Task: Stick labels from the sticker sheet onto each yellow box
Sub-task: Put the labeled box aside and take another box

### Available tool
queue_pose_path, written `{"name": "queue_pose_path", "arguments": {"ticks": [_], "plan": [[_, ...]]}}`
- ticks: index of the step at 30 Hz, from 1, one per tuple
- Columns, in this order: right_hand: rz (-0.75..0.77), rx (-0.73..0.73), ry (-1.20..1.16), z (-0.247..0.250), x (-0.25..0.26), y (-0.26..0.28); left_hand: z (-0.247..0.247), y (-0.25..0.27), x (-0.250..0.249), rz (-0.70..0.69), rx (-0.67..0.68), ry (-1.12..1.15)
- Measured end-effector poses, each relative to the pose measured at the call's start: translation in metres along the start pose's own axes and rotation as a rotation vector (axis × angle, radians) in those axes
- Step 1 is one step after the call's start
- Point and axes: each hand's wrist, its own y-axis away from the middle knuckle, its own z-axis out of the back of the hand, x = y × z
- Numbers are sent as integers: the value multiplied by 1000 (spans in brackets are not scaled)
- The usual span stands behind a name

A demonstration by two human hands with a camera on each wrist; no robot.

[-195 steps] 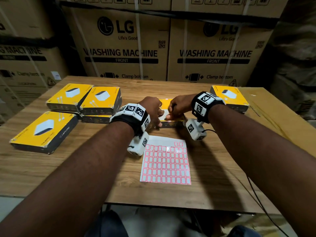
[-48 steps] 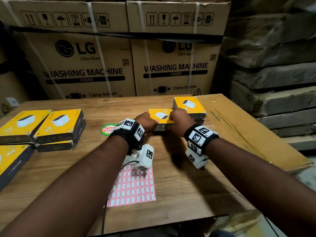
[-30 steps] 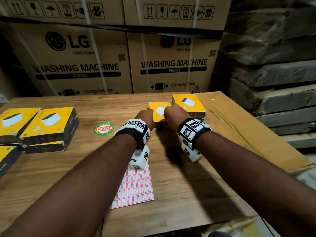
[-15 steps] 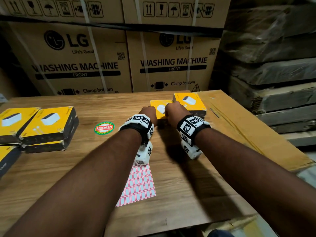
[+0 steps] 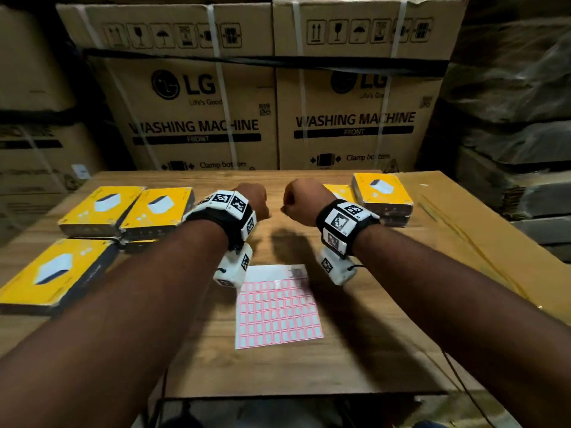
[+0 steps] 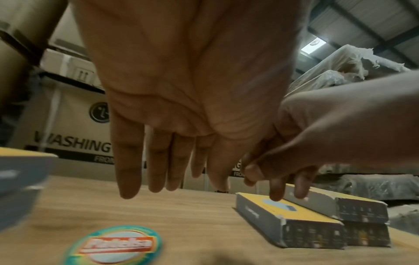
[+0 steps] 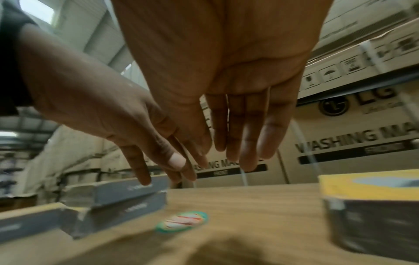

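Note:
The pink-bordered sticker sheet (image 5: 278,307) lies flat on the wooden table (image 5: 355,350) near me. Three yellow boxes (image 5: 102,208) (image 5: 157,208) (image 5: 52,273) lie at the left. At the right, one yellow box (image 5: 338,191) lies beside a stack of yellow boxes (image 5: 381,189). My left hand (image 5: 253,202) and right hand (image 5: 302,199) hover side by side above the table's middle. In the left wrist view my left hand (image 6: 170,179) hangs with straight fingers and holds nothing. My right hand (image 7: 226,152) is likewise empty, fingers straight.
A round green-rimmed sticker (image 6: 113,245) lies on the table under my hands. Large cardboard washing-machine cartons (image 5: 197,118) stand behind the table. A flat cardboard sheet (image 5: 463,227) covers the table's right side. Wrapped stacks (image 5: 519,118) rise at the far right.
Both hands let go of the yellow box beside the right stack and drew back, lifted, to the table's middle. My view swung left, so the left boxes show again.

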Motion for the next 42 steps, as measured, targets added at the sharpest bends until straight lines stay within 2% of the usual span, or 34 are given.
{"name": "queue_pose_path", "arguments": {"ticks": [4, 10, 15, 18, 22, 26, 29, 33, 38, 42], "plan": [[152, 37, -65, -12, 69, -8, 14, 37, 57, 109, -26, -75], [392, 172, -97, -60, 186, 6, 27, 122, 153, 343, 0, -133], [509, 296, -121, -86, 263, 25, 30, 181, 216, 510, -9, -151], [529, 358, -89, -96, 288, 32, 23, 202, 244, 645, 32, -151], [527, 418, -54, -106, 299, 36, -3, 212, 265, 789, 80, -8], [516, 412, -18, -114, 306, 37, -17, 210, 273, 815, 41, 93], [537, 381, 17, -114, 307, 35, -10, 212, 273, 800, 37, 76], [530, 336, 16, -118, 301, 30, -3, 213, 271, 716, 129, 48], [473, 328, -47, -119, 289, 29, 1, 215, 257, 688, 187, 52], [456, 316, -62, -115, 272, 27, 10, 214, 249, 685, 302, 139]]}}
